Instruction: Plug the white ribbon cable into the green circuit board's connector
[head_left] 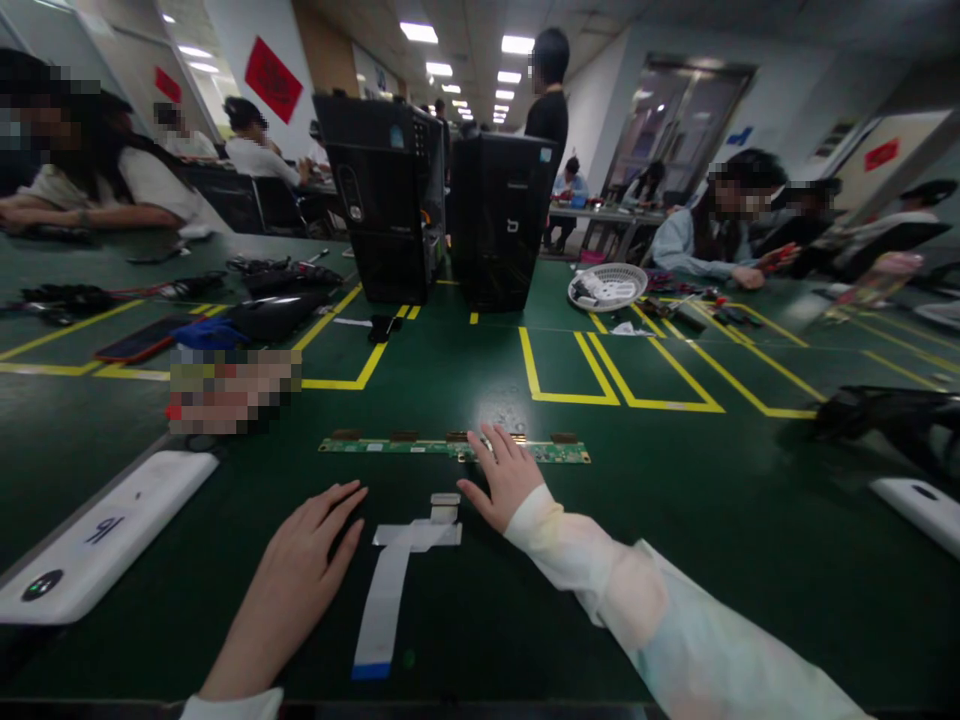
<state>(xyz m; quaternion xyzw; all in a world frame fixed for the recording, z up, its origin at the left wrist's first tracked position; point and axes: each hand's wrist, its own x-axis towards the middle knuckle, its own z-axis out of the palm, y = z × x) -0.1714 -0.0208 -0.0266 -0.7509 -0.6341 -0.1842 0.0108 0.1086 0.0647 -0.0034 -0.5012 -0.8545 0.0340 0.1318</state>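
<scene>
A long, narrow green circuit board [420, 448] lies crosswise on the green table, with brown tabs along its far edge. My right hand [504, 478] rests over the board's right half, fingers stretched and spread, hiding part of it; nothing shows in its grasp. Closer to me lies a white flat ribbon cable [386, 600] with a blue end and a connector [445, 507] at its far end. Left of the cable, my left hand [311, 540] lies with fingers extended and thumb apart, holding nothing and not touching the cable.
Two black computer towers [386, 200] stand at the back middle. A white basket [607, 288] sits behind yellow tape markings [574, 399]. White devices [112, 530] lie at both sides. Tangled black cables [71, 298] are at left. Several people sit at tables around.
</scene>
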